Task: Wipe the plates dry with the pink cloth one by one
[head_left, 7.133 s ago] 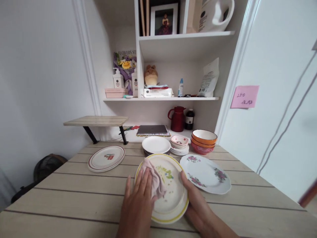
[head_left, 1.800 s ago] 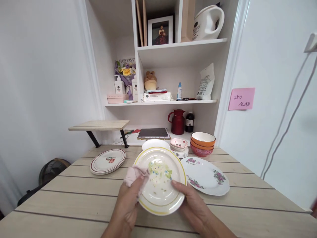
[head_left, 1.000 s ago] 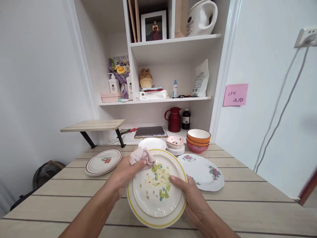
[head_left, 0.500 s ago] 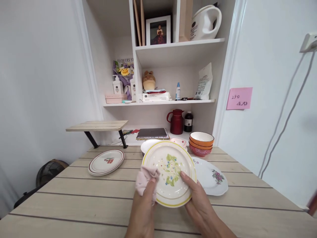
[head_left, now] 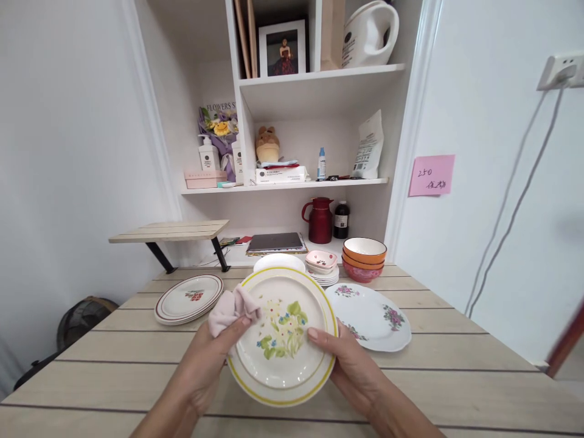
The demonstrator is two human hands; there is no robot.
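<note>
A round cream plate [head_left: 278,331] with a yellow rim and a floral print is held up, tilted, over the table. My right hand [head_left: 353,362] grips its right edge, thumb on the face and fingers behind. A pale pink cloth [head_left: 232,309] is pinched in my left hand [head_left: 205,362] and lies over the plate's left rim. The left fingers are partly hidden below the cloth and plate. Right of the plate, a white oval platter [head_left: 371,316] with purple flowers rests on the table.
Stacked red-rimmed plates [head_left: 188,297] lie at the left, near a small wooden stand [head_left: 171,230]. At the back are a white dish [head_left: 279,261], small pink dishes [head_left: 322,260] and stacked bowls [head_left: 364,260]. Behind stand a laptop [head_left: 277,242] and a red jug [head_left: 320,222].
The plate has moved left and nearer, and looks turned. My left hand and the cloth have shifted left and up along its rim. More of the oval platter and the pink dishes shows.
</note>
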